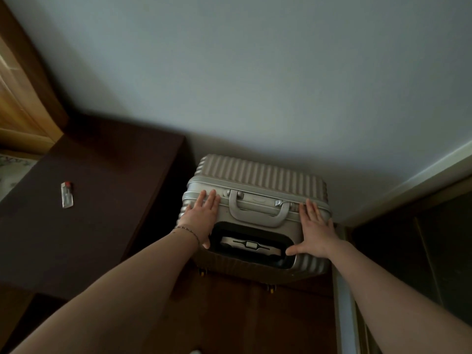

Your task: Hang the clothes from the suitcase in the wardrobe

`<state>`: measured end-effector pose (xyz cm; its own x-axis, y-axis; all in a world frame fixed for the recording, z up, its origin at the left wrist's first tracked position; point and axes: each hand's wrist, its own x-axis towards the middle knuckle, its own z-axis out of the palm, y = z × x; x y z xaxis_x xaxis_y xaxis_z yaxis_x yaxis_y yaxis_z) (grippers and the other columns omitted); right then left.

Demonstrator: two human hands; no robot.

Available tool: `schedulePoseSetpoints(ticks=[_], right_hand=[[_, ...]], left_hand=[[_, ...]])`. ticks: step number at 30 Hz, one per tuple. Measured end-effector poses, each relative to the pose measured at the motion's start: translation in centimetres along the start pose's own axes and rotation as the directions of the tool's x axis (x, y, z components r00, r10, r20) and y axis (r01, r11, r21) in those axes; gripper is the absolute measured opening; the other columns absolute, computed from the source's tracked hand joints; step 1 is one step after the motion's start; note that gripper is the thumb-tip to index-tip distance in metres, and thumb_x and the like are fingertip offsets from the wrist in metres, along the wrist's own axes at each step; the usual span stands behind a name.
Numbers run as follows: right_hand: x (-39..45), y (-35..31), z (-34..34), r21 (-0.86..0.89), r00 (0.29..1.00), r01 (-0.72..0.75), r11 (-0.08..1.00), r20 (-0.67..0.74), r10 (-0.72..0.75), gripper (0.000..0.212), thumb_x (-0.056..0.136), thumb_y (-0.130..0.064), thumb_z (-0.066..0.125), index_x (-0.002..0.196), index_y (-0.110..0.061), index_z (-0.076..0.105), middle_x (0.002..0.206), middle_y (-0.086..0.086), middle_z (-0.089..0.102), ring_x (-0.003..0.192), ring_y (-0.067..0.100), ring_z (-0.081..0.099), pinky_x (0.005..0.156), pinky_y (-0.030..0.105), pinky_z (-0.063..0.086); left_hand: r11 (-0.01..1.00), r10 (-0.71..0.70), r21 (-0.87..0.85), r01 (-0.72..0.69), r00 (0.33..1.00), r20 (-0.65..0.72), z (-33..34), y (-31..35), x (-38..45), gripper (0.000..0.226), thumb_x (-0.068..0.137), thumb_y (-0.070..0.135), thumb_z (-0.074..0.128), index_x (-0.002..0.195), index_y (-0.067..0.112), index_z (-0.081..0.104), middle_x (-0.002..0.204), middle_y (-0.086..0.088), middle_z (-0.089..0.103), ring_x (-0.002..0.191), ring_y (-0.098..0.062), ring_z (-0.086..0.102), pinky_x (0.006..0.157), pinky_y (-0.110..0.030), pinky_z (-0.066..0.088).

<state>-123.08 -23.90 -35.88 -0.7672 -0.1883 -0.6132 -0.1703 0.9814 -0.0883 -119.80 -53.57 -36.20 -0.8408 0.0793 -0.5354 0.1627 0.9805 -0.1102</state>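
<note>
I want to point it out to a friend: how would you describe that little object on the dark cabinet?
Left of the silver suitcase stands a dark brown cabinet. On its top lies a small clear lighter with a red cap, the only object on that surface.

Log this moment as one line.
suitcase upright, closed | left hand flat on top | right hand flat on top | clothes not visible

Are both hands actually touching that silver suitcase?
Touching. The head view shows the left hand and right hand lying flat on the suitcase top.
</note>
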Motion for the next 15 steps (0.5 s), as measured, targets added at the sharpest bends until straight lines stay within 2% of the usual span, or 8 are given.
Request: schedulePoseSetpoints(ticks=[15], right_hand=[[5.2,-1.2,-3.5,-0.026,1.0,0.002,1.0,-0.005,-0.002,0.14,0.06,-0.068,0.073,0.148,-0.015,-0.022,0.151,0.004,-0.036,0.141,0.022,-0.029,0.116,0.059,0.002]], left_hand=[[1.0,-0.005,-0.018,0.005,1.0,0.003,-2.0,-3.2,4.7,0.138,0.065,0.038,0.084,0.147,0.005,-0.022,0.157,-0.009,-0.025,0.145,-0.032,-0.018,0.117,-0.051,0.019]])
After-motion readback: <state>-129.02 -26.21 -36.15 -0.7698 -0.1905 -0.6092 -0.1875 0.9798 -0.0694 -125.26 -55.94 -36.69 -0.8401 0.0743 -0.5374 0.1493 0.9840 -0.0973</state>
